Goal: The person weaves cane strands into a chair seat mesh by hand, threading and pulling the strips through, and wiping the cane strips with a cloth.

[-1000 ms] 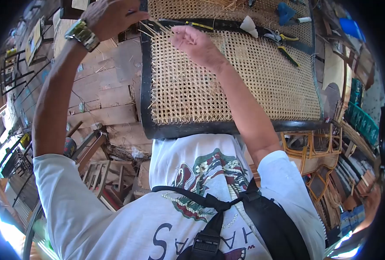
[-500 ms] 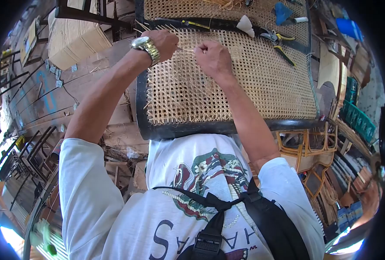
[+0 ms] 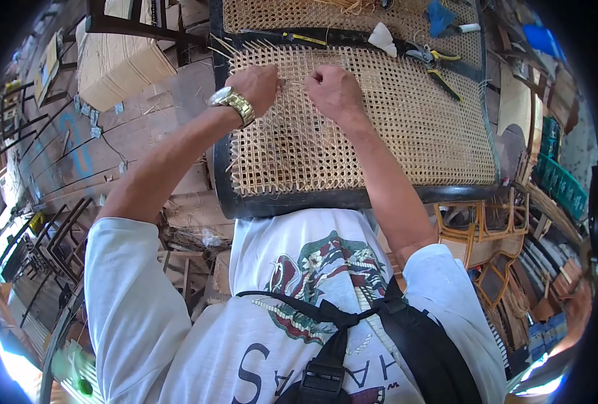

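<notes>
A woven cane panel (image 3: 406,145) in a black frame (image 3: 299,202) lies in front of my body. My left hand (image 3: 255,87), with a metal wristwatch (image 3: 231,102) on its wrist, is over the panel's far left part, fingers closed in a pinch on a thin cane strand. Just to its right, my right hand (image 3: 336,93) is also curled in a pinch over the weave, at the strand's other side. The strand is so fine that it hardly shows between the hands. Loose cane ends (image 3: 225,46) stick out at the far left corner.
Beyond my hands, a yellow-and-black cutter (image 3: 304,39) rests on the frame's crossbar. Farther right are a white piece (image 3: 382,39), yellow-handled pliers (image 3: 440,54) and a blue piece (image 3: 440,18). A cardboard box (image 3: 120,67) stands left; rattan chair frames (image 3: 484,229) are at right.
My left hand has moved nearer to me and turned over the weave. My right hand has shifted slightly. The strand that showed between them is now harder to see.
</notes>
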